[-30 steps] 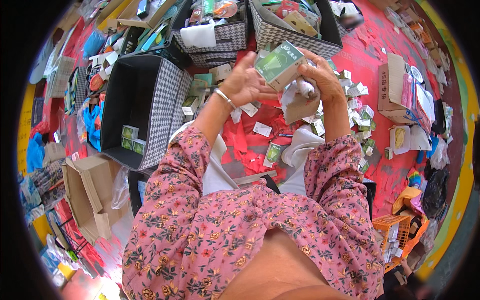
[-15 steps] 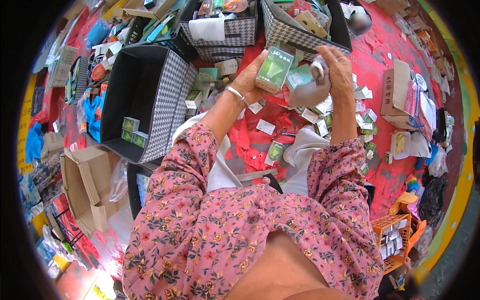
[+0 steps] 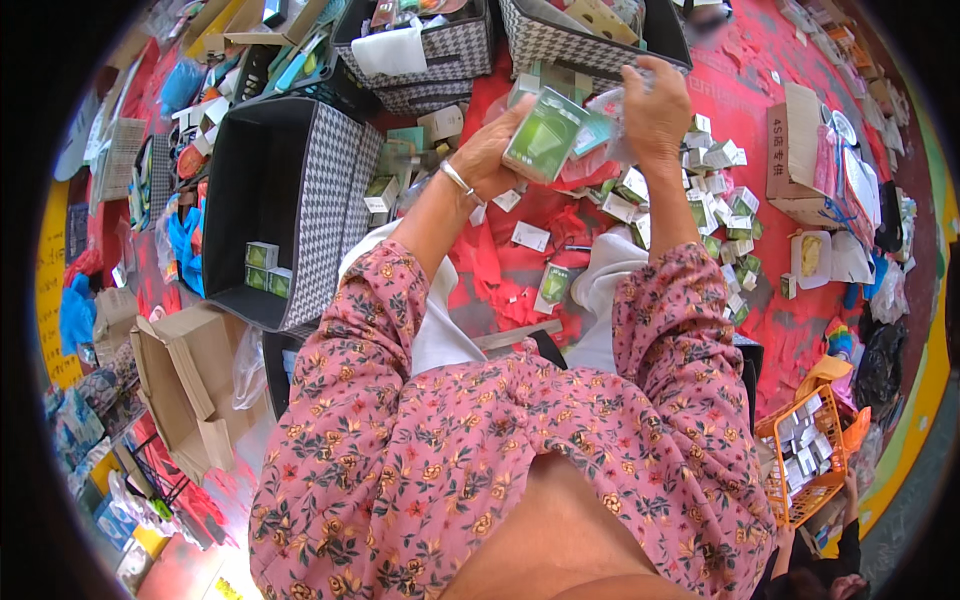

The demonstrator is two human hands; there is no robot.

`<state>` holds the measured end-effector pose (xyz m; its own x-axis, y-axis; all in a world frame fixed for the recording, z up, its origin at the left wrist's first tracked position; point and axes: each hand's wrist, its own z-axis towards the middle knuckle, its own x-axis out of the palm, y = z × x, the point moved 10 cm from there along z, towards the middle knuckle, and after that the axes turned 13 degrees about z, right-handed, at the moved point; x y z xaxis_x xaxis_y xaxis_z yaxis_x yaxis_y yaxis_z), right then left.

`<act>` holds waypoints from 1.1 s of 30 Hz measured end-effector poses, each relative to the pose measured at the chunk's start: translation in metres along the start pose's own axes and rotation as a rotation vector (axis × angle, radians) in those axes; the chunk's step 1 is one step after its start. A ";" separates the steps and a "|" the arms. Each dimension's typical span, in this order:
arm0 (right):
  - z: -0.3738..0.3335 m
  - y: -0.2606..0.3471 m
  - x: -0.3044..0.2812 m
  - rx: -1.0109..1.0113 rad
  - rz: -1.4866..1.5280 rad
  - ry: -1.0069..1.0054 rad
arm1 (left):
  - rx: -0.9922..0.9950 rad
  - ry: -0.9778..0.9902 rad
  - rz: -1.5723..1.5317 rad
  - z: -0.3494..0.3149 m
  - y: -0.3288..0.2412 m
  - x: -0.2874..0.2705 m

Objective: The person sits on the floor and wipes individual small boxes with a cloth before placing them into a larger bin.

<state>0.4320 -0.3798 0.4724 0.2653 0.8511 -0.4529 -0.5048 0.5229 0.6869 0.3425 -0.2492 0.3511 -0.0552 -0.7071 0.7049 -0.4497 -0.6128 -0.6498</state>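
My left hand (image 3: 487, 150) grips a green-and-white light bulb box (image 3: 546, 135), tilted, with a bulb pictured on its face. Beside it is my right hand (image 3: 656, 108), raised with bent fingers. From its inner side hangs a greyish rag (image 3: 612, 118), smeared by motion and close to the box without plainly touching it. Many small green-and-white boxes (image 3: 718, 205) lie heaped on the red floor beyond my right forearm. One more green box (image 3: 553, 288) lies between my knees. A few similar boxes (image 3: 268, 268) sit inside the black-lined houndstooth storage bin on my left.
Houndstooth bins (image 3: 430, 60) full of goods stand ahead. The tipped storage bin (image 3: 345, 180) and an open carton (image 3: 190, 370) are at my left. At the right are another carton (image 3: 790, 150) and an orange basket (image 3: 800, 510) of small boxes, with another person's hand near it.
The bulb box has tilted in my left hand. My right hand has moved slightly left and up, and the rag has swung behind the box's right side.
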 end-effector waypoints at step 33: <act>-0.066 0.011 0.094 0.458 0.342 0.685 | 0.281 -0.621 0.189 -0.009 -0.038 -0.056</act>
<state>0.3972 -0.2967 0.3999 -0.4632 0.8261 -0.3209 -0.0497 0.3373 0.9401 0.3548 -0.1837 0.3385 0.4473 -0.8293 0.3348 -0.2307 -0.4687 -0.8527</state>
